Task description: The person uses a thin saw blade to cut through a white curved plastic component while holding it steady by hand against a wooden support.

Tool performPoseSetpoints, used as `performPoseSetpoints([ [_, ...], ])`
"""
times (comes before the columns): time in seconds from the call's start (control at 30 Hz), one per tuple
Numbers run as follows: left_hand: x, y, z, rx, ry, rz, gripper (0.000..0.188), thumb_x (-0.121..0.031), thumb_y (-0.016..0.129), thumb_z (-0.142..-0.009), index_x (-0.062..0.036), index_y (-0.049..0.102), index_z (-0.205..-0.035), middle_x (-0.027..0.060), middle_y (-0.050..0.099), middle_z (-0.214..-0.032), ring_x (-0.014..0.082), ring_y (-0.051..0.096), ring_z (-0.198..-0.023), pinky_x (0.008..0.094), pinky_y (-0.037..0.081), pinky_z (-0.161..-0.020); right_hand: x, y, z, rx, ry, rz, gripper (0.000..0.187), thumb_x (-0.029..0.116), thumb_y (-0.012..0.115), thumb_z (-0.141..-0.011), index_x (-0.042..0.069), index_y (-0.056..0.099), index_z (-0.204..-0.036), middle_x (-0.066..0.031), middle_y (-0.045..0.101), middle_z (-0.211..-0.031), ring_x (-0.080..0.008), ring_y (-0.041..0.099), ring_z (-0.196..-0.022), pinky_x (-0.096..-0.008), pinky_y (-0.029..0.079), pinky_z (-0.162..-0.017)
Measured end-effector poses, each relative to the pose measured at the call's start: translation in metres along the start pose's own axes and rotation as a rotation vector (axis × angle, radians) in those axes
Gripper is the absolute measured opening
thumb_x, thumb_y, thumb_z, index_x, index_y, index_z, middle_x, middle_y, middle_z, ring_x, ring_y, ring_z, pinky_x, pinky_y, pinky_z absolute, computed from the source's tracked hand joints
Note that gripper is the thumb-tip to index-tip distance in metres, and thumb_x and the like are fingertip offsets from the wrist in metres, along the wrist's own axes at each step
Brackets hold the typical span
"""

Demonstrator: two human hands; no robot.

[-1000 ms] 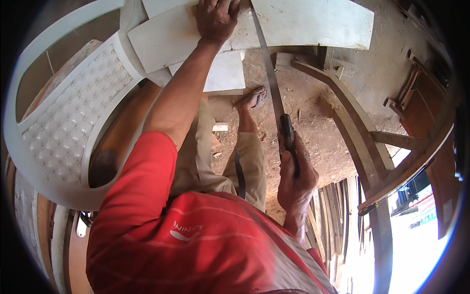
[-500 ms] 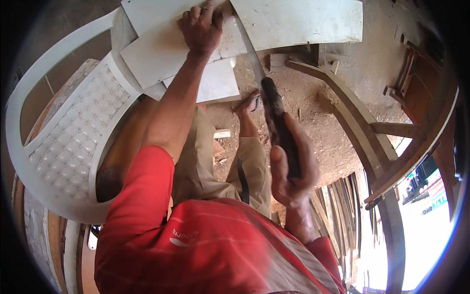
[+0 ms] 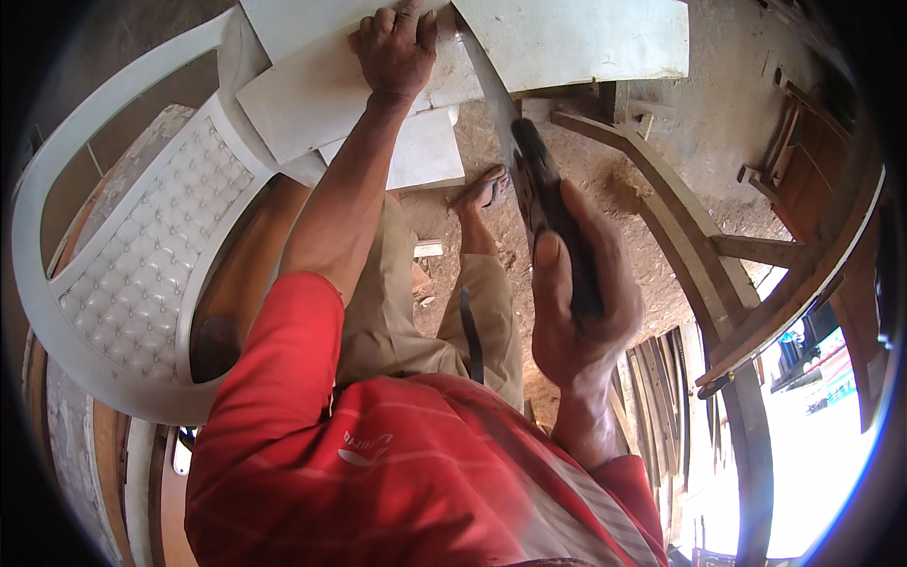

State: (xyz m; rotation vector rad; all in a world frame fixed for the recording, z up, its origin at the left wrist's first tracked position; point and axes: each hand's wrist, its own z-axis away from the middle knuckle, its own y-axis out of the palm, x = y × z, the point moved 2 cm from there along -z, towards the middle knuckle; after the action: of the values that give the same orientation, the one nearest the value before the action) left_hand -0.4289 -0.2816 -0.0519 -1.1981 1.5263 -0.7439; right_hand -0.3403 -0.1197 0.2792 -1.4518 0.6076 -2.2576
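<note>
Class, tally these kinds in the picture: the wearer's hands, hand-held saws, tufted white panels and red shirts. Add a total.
Hands: 2, left hand and right hand
Saw: 1
Tufted white panel: 1
Red shirt: 1
Total: 5

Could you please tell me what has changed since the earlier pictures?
The right hand has risen toward the camera, bringing up the black-handled, long-bladed metal handsaw; its grip stayed closed around the handle. Nothing was taken or released. The left hand stays on the flat white board.
</note>
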Motion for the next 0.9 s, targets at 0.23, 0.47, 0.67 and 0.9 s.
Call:
performPoseSetpoints([
  [0.23, 0.005, 0.005, 0.005, -0.023, 0.017, -0.043, 0.035, -0.045, 0.062, -0.093, -0.0294, 0.072, -0.123, -0.0004, 0.054, -0.088, 0.0245, 0.055, -0.085, 0.0441, 0.041, -0.079, -0.018, 0.045, -0.066, 0.095, 0.072, 0.007, 0.034, 0.017, 0.063, -0.099, 0.0, 0.062, -0.129, -0.0113, 0.071, -0.099, -0.0116, 0.064, -0.077, -0.0279, 0.052, -0.067],
  [0.47, 0.0, -0.001, 0.002, -0.045, 0.008, 0.005, 0.035, -0.045, 0.061, -0.094, -0.0285, 0.072, -0.123, -0.0002, 0.054, -0.085, 0.0246, 0.055, -0.083, 0.0436, 0.041, -0.079, -0.014, 0.006, 0.003, 0.024, 0.005, 0.029, 0.035, 0.012, 0.065, -0.097, 0.0, 0.063, -0.13, -0.016, 0.071, -0.113, -0.0187, 0.069, -0.102, -0.0338, 0.056, -0.085],
  [0.67, 0.003, 0.003, -0.002, -0.032, 0.038, -0.027, 0.035, -0.044, 0.061, -0.094, -0.0274, 0.072, -0.122, 0.0002, 0.055, -0.085, 0.0253, 0.056, -0.083, 0.0441, 0.042, -0.078, -0.059, 0.076, -0.08, 0.025, -0.03, -0.026, 0.034, 0.018, 0.064, -0.098, 0.004, 0.061, -0.129, -0.0069, 0.068, -0.08, -0.0076, 0.06, -0.065, -0.0268, 0.048, -0.054],
  [0.9, 0.001, 0.007, -0.001, -0.067, 0.052, -0.024, 0.036, -0.044, 0.06, -0.094, -0.0261, 0.073, -0.122, 0.0007, 0.057, -0.085, 0.0257, 0.057, -0.083, 0.0452, 0.041, -0.078, -0.037, 0.009, 0.024, -0.009, -0.018, -0.008, 0.039, 0.009, 0.067, -0.095, 0.001, 0.06, -0.133, -0.0184, 0.071, -0.112, -0.0199, 0.071, -0.098, -0.0309, 0.057, -0.08],
])
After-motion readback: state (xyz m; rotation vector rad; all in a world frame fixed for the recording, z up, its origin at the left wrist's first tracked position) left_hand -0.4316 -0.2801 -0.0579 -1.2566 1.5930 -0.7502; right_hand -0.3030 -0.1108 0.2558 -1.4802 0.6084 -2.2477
